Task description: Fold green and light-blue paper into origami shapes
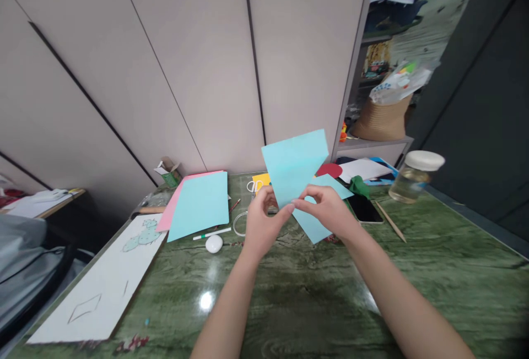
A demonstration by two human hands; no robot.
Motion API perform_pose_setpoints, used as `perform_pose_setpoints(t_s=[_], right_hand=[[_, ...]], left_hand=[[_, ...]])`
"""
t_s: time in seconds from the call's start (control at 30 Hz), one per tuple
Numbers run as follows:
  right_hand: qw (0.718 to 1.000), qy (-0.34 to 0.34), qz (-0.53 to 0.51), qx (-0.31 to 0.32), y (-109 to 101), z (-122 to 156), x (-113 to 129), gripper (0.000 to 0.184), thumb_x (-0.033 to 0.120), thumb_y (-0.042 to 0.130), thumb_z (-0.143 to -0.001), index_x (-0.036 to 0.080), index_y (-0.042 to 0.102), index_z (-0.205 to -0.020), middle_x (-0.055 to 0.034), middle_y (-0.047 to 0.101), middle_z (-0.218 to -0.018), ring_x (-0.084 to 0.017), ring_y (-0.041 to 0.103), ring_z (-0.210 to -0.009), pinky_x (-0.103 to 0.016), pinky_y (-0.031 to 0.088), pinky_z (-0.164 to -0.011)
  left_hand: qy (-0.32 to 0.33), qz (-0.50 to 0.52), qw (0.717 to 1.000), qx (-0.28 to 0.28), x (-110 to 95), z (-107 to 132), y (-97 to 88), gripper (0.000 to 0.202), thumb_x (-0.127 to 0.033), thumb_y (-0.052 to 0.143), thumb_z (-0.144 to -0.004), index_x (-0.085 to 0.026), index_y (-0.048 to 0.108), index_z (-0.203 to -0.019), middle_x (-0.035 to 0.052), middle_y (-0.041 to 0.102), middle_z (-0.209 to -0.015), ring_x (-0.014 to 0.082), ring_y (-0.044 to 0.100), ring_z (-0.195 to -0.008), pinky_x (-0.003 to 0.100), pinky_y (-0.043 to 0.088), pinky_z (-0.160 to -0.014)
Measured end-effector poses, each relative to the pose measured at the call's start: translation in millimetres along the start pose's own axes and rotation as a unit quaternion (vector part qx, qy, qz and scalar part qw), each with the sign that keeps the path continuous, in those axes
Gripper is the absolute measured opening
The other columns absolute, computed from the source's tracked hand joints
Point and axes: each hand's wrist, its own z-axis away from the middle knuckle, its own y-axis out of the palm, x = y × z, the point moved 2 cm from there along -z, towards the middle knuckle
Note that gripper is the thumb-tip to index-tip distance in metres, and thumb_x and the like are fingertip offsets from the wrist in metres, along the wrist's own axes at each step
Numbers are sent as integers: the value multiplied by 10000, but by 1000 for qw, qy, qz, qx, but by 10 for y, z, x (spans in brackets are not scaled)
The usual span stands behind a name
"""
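Note:
Both hands pinch the lower corner of a light blue sheet of paper (pixel 295 161), held up above the table. My left hand (pixel 264 221) is closed on the paper's bottom edge from the left, thumb toward the middle. From the right, my right hand (pixel 326 210) grips the same corner, its thumb and fingertips meeting the left thumb. Behind and below the right hand lies another light blue paper piece (pixel 313 228), partly covered. White-handled scissors (pixel 255 185) lie just beyond the left hand, partly hidden by it.
At the left are a stack of light blue paper (pixel 202 205), pink paper (pixel 168 218), a white marker (pixel 212 233), a white round object (pixel 214 244) and a white board with a cactus drawing (pixel 99 282). On the right stand a phone (pixel 366 208), a pencil (pixel 390 221) and a lidded jar (pixel 413 180).

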Motion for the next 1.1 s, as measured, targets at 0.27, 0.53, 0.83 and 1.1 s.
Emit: perform_pose_setpoints(t_s=[0.27, 0.53, 0.83, 1.1], right_hand=[[999, -1, -22, 50, -2, 3, 21, 241, 369, 608, -769, 192, 556, -614, 11, 550, -663, -142, 480, -657, -272, 363, -645], [999, 1, -39, -20, -102, -15, -29, 329, 391, 592, -780, 194, 454, -554, 28, 479, -607, -132, 443, -621, -272, 337, -621], [964, 12, 125, 236, -126, 76, -66, 259, 371, 603, -761, 195, 582, -572, 23, 566, -602, -115, 448, -530, -255, 295, -511], [963, -1, 120, 241, -75, 91, -135, 216, 382, 646, -718, 205, 641, -594, 26, 563, -551, -114, 448, -515, -245, 282, -478]], left_hand=[[-35, 86, 993, -75, 11, 2, -29, 394, -218, 695, -720, -200, 452, -1030, 44, 678, -910, 181, 647, -842, 281, 494, -735], [-48, 82, 995, -28, 24, -59, -107, 561, -247, 748, -652, -183, 485, -1143, 101, 618, -1121, 230, 599, -1021, 316, 485, -825], [51, -162, 983, -75, -119, -94, -418, 531, -267, 744, -653, -250, 554, -1148, 79, 575, -1219, 241, 508, -1154, 363, 392, -940], [14, -250, 955, 158, -31, 24, -290, 168, -185, 691, -671, -281, 723, -805, 7, 721, -798, 209, 638, -719, 304, 473, -662]])
